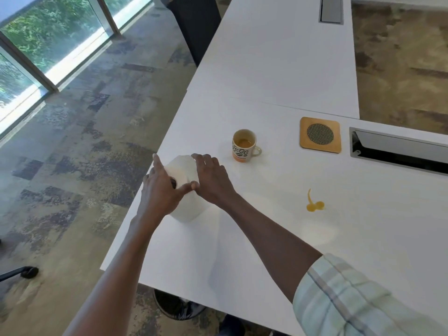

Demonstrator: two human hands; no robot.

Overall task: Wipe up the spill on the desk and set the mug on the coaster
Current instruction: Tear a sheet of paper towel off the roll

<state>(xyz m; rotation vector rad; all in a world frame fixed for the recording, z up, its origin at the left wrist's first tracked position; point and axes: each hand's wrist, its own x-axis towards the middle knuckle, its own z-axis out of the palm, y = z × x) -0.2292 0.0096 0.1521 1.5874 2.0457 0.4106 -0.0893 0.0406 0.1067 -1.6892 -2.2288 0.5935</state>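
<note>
A white paper towel roll (184,170) stands near the desk's left edge. My left hand (161,187) rests on its near side over the core. My right hand (212,178) presses its right side, thumb meeting the left hand. A cream and orange mug (244,146) with brown liquid inside stands just right of the roll, handle pointing right. A square wooden coaster (320,135) with a round mesh centre lies further right. A small orange spill (314,204) sits on the white desk (266,238), nearer to me and below the coaster.
A metal cable tray (397,151) is set into the desk right of the coaster, another (331,9) at the far end. A dark chair (196,27) stands beyond the desk's left edge. A bin (177,309) sits under the near edge.
</note>
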